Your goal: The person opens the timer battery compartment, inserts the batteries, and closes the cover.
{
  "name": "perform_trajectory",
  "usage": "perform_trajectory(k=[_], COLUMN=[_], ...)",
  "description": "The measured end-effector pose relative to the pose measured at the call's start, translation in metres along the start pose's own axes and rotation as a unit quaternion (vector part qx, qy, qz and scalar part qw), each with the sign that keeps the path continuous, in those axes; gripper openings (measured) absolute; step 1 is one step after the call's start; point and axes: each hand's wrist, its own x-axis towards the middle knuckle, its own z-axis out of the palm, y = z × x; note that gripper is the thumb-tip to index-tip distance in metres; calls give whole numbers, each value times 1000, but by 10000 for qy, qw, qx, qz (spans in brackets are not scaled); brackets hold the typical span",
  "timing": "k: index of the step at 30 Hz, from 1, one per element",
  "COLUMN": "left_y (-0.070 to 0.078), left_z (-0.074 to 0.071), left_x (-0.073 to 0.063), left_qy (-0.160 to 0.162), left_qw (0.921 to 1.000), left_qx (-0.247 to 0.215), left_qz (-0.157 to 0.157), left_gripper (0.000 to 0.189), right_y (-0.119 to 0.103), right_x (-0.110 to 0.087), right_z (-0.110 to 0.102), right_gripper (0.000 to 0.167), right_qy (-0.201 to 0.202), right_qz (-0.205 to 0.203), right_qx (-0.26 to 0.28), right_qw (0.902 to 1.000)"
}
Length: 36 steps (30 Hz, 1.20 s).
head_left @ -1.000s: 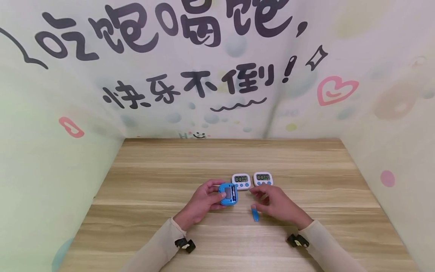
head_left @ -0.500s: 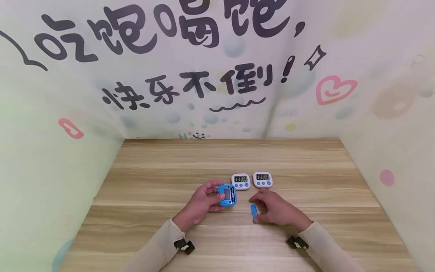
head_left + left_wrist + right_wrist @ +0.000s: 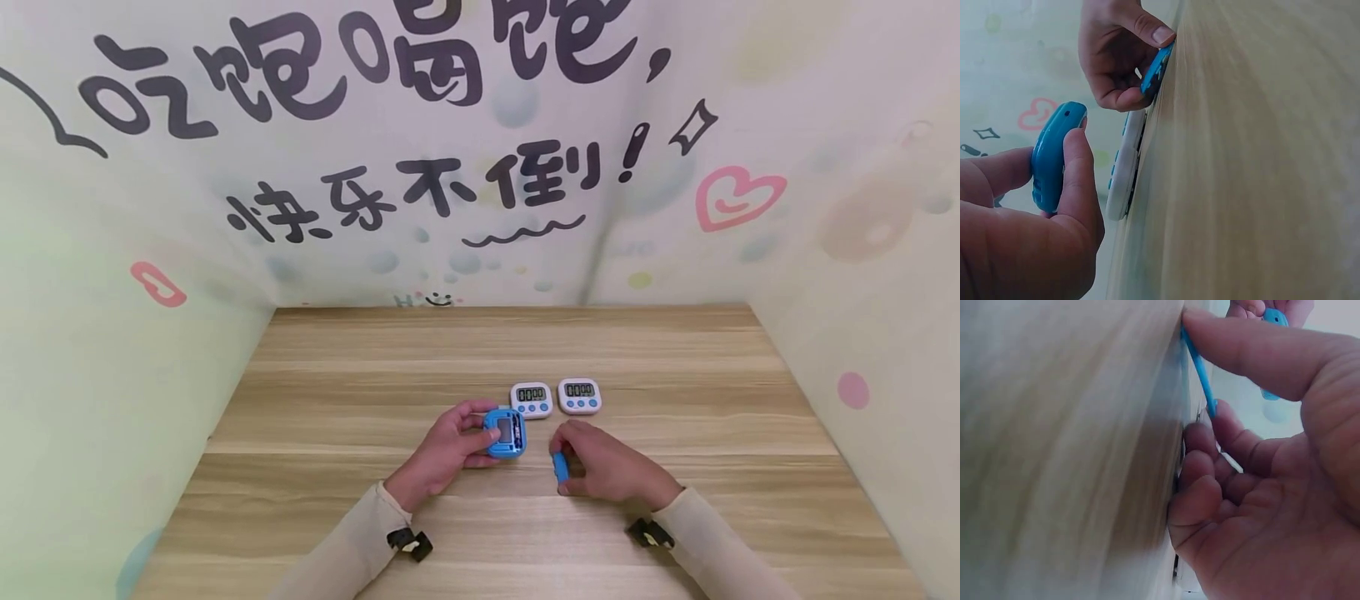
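In the head view my left hand [image 3: 442, 450] holds a blue digital timer [image 3: 506, 432] with its back facing up, thumb on the back. Along the timer's right side the battery slot lies uncovered, and what looks like a battery [image 3: 517, 430] sits in it. A short way to the right, my right hand [image 3: 611, 468] pinches a narrow blue battery cover [image 3: 560, 468] end to end between thumb and index finger. The right wrist view shows the cover [image 3: 1199, 369] with one end close to the table. In the left wrist view the timer [image 3: 1052, 159] is held above the table.
Two white timers, a left one [image 3: 532, 400] and a right one [image 3: 580, 397], lie face up just beyond the hands, their displays showing zeros. Wood-grain table [image 3: 360, 367] surrounds them, bordered by printed walls [image 3: 420, 275] at the back and both sides.
My right thumb has moved to the cover's near end, and the cover, first lying on the table, is now pinched. The left hand with the blue timer has hardly moved.
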Motion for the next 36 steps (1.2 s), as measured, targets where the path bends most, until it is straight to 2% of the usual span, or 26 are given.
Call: perform_trajectory(k=[7, 14, 22, 29, 36], left_y=[-1, -2, -2, -3, -4], left_z=[-1, -1, 0, 0, 2], left_x=[0, 1, 1, 1, 1], left_qy=[0, -9, -4, -83, -94], left_qw=[10000, 10000, 10000, 9999, 9999], left_qx=[-22, -63, -82, -101, -62], left_qz=[13, 41, 44, 75, 113], left_gripper=[52, 52, 51, 53, 53], right_y=[1, 1, 2, -9, -18], right_x=[2, 1, 9, 19, 30], right_z=[-2, -9, -12, -16, -12], right_gripper=[39, 28, 32, 31, 31], right_qy=[-118, 164, 499, 681, 682], right_qz=[-157, -431, -451, -387, -251], right_qx=[558, 757, 1110, 1625, 2418], right_qw=[9982, 9961, 9915, 9836, 9676])
